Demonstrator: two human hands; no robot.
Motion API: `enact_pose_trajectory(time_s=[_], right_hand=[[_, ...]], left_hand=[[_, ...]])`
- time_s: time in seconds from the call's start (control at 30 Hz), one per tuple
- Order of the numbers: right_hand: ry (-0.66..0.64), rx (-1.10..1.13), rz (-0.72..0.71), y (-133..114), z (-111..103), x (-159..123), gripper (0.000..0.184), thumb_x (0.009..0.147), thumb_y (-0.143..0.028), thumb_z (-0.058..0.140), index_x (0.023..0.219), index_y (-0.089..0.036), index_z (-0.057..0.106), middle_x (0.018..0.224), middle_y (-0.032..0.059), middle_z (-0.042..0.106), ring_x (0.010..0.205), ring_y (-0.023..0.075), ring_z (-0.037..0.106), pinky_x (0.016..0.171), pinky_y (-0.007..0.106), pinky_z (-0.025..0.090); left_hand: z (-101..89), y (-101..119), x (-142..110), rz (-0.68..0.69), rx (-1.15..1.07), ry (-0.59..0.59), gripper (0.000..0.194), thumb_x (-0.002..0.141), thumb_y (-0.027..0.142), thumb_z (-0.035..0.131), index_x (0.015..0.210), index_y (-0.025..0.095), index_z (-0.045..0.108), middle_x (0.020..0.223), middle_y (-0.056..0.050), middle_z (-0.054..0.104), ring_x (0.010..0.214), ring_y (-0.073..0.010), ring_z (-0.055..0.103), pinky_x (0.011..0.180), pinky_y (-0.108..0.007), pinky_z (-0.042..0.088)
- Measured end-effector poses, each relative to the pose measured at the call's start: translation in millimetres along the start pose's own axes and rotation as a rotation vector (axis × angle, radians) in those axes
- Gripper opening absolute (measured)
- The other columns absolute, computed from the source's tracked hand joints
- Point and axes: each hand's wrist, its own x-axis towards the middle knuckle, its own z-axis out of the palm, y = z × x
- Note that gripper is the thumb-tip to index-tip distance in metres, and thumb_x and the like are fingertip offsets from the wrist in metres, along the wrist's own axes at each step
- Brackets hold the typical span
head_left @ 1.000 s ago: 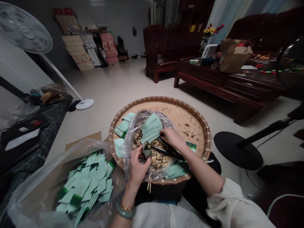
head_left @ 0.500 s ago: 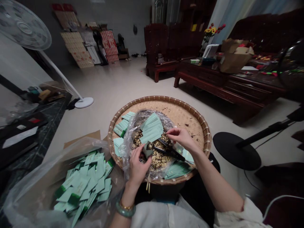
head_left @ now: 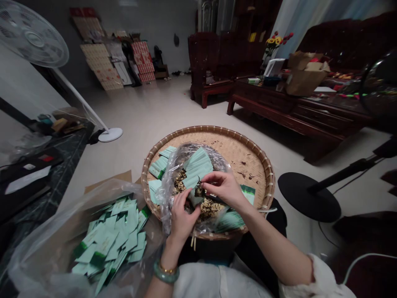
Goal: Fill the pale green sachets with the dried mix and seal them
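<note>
The left hand (head_left: 182, 215) curls partly closed around a pale green packet (head_left: 196, 200), apparently to keep its mouth spread, while the right hand (head_left: 226, 189) pinches a dark dried piece (head_left: 199, 182) at that opening. The packet lies between both hands, over dried flakes (head_left: 208, 210) in a plastic bag (head_left: 167, 190) inside the woven tray (head_left: 269, 165).

The person wears a loose, off-white shirt (head_left: 198, 281) with a paler strip (head_left: 223, 280) down its front. The right sleeve (head_left: 319, 275) ends in a crumpled edge. A thick, rounded green bangle (head_left: 166, 275) and a slim gold-coloured bracelet (head_left: 168, 270) circle the left wrist. Dark clothing (head_left: 260, 258) covers the legs.
</note>
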Motion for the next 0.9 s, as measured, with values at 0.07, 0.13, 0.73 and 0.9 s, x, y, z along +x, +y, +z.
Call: enact_pose_trajectory(time_s=[0.07,0.13,0.73,0.9], right_hand=[[0.005,-0.019,-0.019,8,5,-1,0.02,0.063,-0.031,0.075,0.074,-0.015,0.069,0.067,0.0011,0.067,0.053,0.0093,0.058,0.05,0.02,0.05],[-0.017,-0.079,-0.034,11,6,-3,0.018,0.064,-0.029,0.073,0.074,-0.015,0.069,0.068,0.0014,0.068,0.055,0.0098,0.058,0.051,0.021,0.049],[-0.172,-0.418,-0.141,-16,-9,-13,0.027,0.08,-0.019,0.056,0.105,-0.019,0.065,0.102,0.0078,0.063,0.088,0.0165,0.066,0.074,0.028,0.055],[0.004,-0.629,0.051,15,-52,6,0.024,0.082,-0.017,0.05,0.097,-0.017,0.069,0.075,0.0039,0.07,0.068,0.0165,0.066,0.064,0.028,0.053]], left_hand=[[-0.4,0,0,-0.018,-0.015,0.002,0.045,0.072,0.016,0.065,0.116,0.017,0.057,0.109,-0.011,0.065,0.103,-0.0257,0.059,0.089,-0.044,0.05],[-1.1,0,0,-0.036,-0.028,-0.003,0.045,0.072,0.016,0.065,0.116,0.017,0.057,0.109,-0.011,0.065,0.102,-0.0257,0.06,0.087,-0.043,0.051],[-2.5,1,-3,-0.136,-0.058,-0.032,0.048,0.068,0.014,0.064,0.115,0.018,0.056,0.107,-0.009,0.062,0.085,-0.0206,0.063,0.075,-0.035,0.054],[-2.1,-2,-4,-0.181,-0.07,-0.031,0.048,0.068,0.015,0.065,0.115,0.019,0.056,0.105,-0.008,0.062,0.077,-0.0172,0.063,0.072,-0.033,0.054]])
